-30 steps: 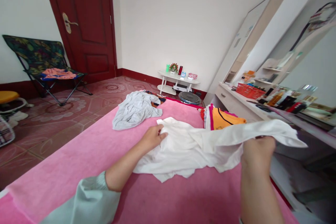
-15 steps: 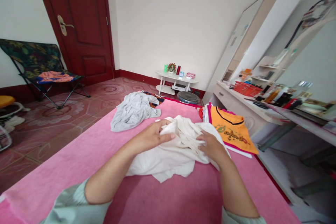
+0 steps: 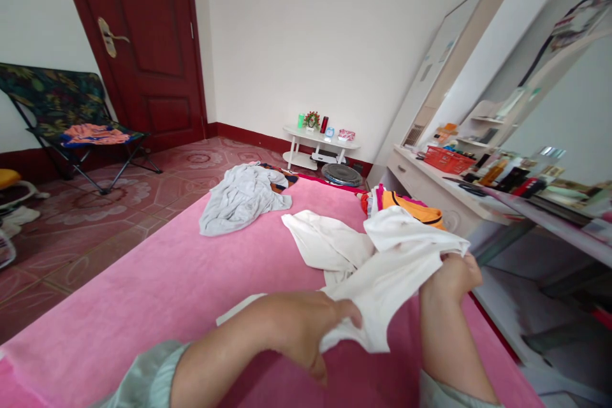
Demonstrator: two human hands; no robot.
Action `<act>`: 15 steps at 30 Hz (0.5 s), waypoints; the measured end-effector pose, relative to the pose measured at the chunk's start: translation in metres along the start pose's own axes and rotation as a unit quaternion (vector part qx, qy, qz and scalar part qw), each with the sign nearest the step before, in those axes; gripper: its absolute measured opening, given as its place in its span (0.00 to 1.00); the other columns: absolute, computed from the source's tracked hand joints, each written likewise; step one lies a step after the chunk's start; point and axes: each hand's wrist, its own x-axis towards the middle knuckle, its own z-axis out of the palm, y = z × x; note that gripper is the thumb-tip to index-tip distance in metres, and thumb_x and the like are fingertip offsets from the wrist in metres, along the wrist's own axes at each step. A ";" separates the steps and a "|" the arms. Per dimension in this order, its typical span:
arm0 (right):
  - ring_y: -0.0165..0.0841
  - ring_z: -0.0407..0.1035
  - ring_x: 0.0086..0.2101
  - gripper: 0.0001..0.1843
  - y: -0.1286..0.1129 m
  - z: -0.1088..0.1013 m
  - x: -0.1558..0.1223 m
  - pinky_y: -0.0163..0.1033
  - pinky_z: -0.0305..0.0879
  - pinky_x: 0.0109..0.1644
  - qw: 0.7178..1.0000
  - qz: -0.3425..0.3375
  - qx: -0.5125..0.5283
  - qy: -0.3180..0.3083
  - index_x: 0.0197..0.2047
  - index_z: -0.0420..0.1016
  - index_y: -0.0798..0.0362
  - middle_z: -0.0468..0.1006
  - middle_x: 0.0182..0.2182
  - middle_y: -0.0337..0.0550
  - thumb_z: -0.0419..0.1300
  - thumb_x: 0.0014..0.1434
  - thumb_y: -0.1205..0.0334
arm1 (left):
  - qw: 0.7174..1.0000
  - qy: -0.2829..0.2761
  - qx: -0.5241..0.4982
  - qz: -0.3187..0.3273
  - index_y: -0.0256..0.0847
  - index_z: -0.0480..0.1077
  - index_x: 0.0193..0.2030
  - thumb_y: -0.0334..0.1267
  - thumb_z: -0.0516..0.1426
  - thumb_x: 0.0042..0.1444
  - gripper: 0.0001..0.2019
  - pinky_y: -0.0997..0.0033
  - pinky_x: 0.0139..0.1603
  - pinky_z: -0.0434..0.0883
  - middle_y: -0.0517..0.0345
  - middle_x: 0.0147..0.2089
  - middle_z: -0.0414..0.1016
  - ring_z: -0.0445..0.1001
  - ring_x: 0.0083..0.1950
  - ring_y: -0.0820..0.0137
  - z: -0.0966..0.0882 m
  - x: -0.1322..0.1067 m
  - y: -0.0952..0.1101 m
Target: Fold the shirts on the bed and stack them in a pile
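Observation:
A white cloth garment (image 3: 392, 274), its exact kind unclear in the folds, lies partly spread on the pink bed cover (image 3: 191, 280). At its right end, my right hand (image 3: 459, 274) is closed on a bunched edge and lifts it off the cover. My left hand (image 3: 310, 328) reaches across the near side of the garment, touching it, with thumb and fingers apart; some of its fingers are hidden. Under the raised cloth on the right, an orange garment (image 3: 433, 215) on a stack of clothes is partly covered.
A crumpled grey garment (image 3: 241, 197) lies toward the far left of the bed. To the right stands a dressing table (image 3: 415, 182) with a red basket (image 3: 447, 159) and bottles. Beyond the bed is a small white table (image 3: 315, 135); a folding chair (image 3: 52, 99) stands near the door.
My right hand has moved right and toward me, pulling the white garment out of its heap and over the orange one. My left hand has come nearer to me and lower.

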 end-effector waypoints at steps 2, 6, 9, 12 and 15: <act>0.34 0.66 0.30 0.07 -0.006 0.002 0.001 0.45 0.66 0.38 0.997 -0.030 0.014 0.064 0.30 0.64 0.51 0.65 0.26 0.34 0.54 0.43 0.62 | 0.994 0.081 0.026 -0.068 0.48 0.52 0.66 0.37 0.67 0.39 0.46 0.64 0.42 0.70 0.51 0.48 0.73 0.73 0.46 0.54 0.004 0.006 -0.010; 0.36 0.67 0.31 0.05 -0.024 0.007 -0.002 0.43 0.68 0.38 0.992 -0.050 -0.023 0.116 0.30 0.65 0.50 0.66 0.26 0.36 0.54 0.46 0.63 | 0.973 0.146 0.064 -0.167 0.45 0.53 0.66 0.44 0.69 0.32 0.52 0.60 0.45 0.69 0.47 0.51 0.70 0.72 0.46 0.51 0.020 0.024 -0.035; 0.34 0.67 0.31 0.03 -0.034 0.010 -0.007 0.40 0.68 0.38 0.992 -0.055 -0.019 0.113 0.30 0.66 0.51 0.65 0.25 0.35 0.53 0.48 0.65 | 0.971 0.182 0.070 -0.140 0.45 0.73 0.48 0.48 0.67 0.37 0.28 0.63 0.44 0.68 0.50 0.50 0.69 0.71 0.44 0.57 0.040 0.035 -0.045; 0.31 0.68 0.30 0.04 -0.042 0.013 -0.010 0.40 0.69 0.40 0.990 -0.080 0.008 0.113 0.30 0.66 0.52 0.64 0.24 0.33 0.53 0.48 0.68 | 0.966 0.250 0.055 -0.042 0.42 0.74 0.36 0.40 0.63 0.42 0.12 0.64 0.50 0.66 0.52 0.50 0.69 0.68 0.49 0.59 0.052 0.039 -0.048; 0.32 0.70 0.30 0.03 -0.052 0.016 -0.011 0.44 0.69 0.42 0.987 -0.107 0.062 0.100 0.30 0.65 0.51 0.66 0.25 0.33 0.52 0.52 0.66 | 0.959 0.274 -0.063 0.037 0.39 0.72 0.35 0.32 0.59 0.41 0.11 0.68 0.46 0.66 0.55 0.41 0.73 0.70 0.43 0.64 0.040 0.038 -0.051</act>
